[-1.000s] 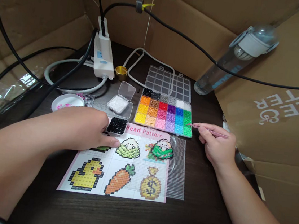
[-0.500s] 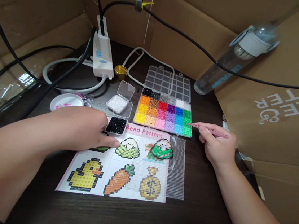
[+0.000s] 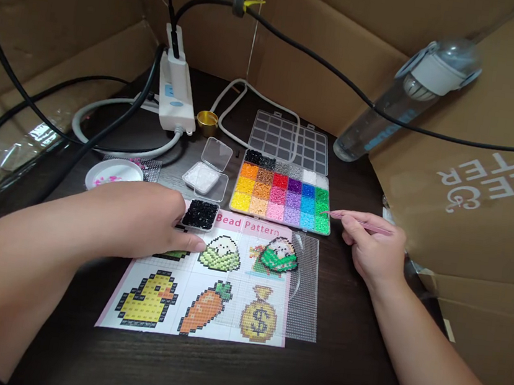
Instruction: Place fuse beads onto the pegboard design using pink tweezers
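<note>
Pink tweezers (image 3: 368, 225), pinched in the right hand (image 3: 375, 244), tip at the green beads (image 3: 322, 225) of the sorting tray (image 3: 279, 223), just left of the grip; neither hand visibly shifts over the last second (only the view drifts), suggesting careful picking; nearer the wearer, left of that grip, lies the beaded figure (image 3: 280, 256); farther left, the left hand (image 3: 160, 218) touches a box of black beads (image 3: 199, 229), whether grasping cannot be told.

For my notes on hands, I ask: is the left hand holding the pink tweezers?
No, the right hand holds the pink tweezers, their tip at the green beads.
</note>
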Motion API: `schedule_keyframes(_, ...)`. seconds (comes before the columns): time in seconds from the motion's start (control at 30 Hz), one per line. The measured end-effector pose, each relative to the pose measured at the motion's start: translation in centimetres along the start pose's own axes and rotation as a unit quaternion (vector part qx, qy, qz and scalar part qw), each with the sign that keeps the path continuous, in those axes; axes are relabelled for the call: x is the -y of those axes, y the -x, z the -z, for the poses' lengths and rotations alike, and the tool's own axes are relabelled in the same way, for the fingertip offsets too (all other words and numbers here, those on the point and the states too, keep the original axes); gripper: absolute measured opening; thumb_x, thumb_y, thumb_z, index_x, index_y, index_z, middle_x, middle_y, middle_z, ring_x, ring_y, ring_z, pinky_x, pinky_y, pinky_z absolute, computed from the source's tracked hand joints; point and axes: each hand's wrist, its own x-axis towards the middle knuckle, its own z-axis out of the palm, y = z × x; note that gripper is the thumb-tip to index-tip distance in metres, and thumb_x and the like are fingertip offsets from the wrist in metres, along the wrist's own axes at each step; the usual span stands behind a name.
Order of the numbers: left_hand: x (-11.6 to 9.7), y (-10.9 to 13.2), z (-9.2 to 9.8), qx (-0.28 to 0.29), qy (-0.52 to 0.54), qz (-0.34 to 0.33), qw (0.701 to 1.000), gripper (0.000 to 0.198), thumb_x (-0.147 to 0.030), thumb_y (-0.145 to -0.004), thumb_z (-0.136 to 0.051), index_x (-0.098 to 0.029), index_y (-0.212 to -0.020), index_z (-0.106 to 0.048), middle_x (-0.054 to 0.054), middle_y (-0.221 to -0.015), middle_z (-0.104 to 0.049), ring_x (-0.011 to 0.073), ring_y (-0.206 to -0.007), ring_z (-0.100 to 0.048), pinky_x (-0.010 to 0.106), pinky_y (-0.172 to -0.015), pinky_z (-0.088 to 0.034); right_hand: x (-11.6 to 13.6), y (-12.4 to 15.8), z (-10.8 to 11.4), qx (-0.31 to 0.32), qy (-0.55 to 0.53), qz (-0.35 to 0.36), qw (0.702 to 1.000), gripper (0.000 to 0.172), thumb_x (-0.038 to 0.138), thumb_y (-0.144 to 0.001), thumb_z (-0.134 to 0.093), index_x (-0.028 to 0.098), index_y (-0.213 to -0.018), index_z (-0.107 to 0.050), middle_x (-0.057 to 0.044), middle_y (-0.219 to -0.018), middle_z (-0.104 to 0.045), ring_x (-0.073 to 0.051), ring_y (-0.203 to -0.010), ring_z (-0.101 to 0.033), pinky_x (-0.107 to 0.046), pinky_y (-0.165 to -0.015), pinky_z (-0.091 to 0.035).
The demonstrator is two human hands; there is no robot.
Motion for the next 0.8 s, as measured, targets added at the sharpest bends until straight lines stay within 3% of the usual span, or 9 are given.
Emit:
schedule_keyframes(0.2, -0.4, 0.2, 0.4, 0.013, 0.018, 0.011, 1.000, 0.054, -0.079, -0.107, -0.077, -0.026, -0.105, -0.090, 0.016, -0.102, -0.092, 0.0379, -0.091, -0.083, 0.046, -0.081, -0.055, -0.1, 0.0, 0.1, 0.001, -0.003, -0.007, 1.000, 0.023, 0.053, -0.096, -0.106, 0.030, -0.096, -0.103, -0.008, -0.088, -0.095, -0.016, -0.058, -0.059, -0.032, -0.052, -0.046)
schedule_keyframes(0.37, -0.2, 0.2, 0.3, 0.015, 0.013, 0.000, 1.000, 0.056, -0.078, -0.110, -0.073, -0.025, -0.110, -0.091, 0.017, -0.108, -0.093, 0.0390, -0.096, -0.085, 0.046, -0.083, -0.056, -0.1, 0.0, 0.1, 0.003, 0.011, 0.006, 1.000, 0.021, 0.051, -0.100, -0.102, 0.030, -0.097, -0.104, -0.007, -0.085, -0.093, -0.017, -0.058, -0.059, -0.033, -0.053, -0.045)
schedule_keyframes(0.6, -0.2, 0.0, 0.2, 0.001, 0.013, 0.004, 1.000, 0.054, -0.080, -0.105, -0.076, -0.028, -0.109, -0.092, 0.013, -0.094, -0.090, 0.0381, -0.089, -0.084, 0.048, -0.082, -0.058, 0.5, 0.0, 0.0, -0.014, -0.007, 0.017, 1.000, 0.027, 0.054, -0.100, -0.103, 0.027, -0.096, -0.101, -0.010, -0.088, -0.094, -0.018, -0.058, -0.058, -0.035, -0.053, -0.045)
schedule_keyframes(0.73, -0.1, -0.1, -0.1, -0.002, 0.010, 0.015, 1.000, 0.052, -0.082, -0.104, -0.079, -0.032, -0.105, -0.093, 0.014, -0.094, -0.088, 0.0388, -0.090, -0.084, 0.051, -0.086, -0.061, 1.5, 1.1, 0.0, -0.022, -0.041, 0.037, 0.998, 0.024, 0.051, -0.102, -0.104, 0.028, -0.099, -0.102, -0.007, -0.080, -0.090, -0.016, -0.055, -0.055, -0.034, -0.051, -0.045)
schedule_keyframes(0.8, 0.1, -0.2, -0.2, -0.004, 0.016, 0.013, 1.000, 0.051, -0.082, -0.102, -0.081, -0.033, -0.104, -0.093, 0.014, -0.094, -0.088, 0.0391, -0.090, -0.084, 0.052, -0.087, -0.062, 2.3, 2.1, 0.0, 0.007, -0.050, 0.038, 0.998, 0.024, 0.052, -0.103, -0.104, 0.028, -0.101, -0.103, -0.009, -0.086, -0.094, -0.016, -0.054, -0.057, -0.034, -0.049, -0.049)
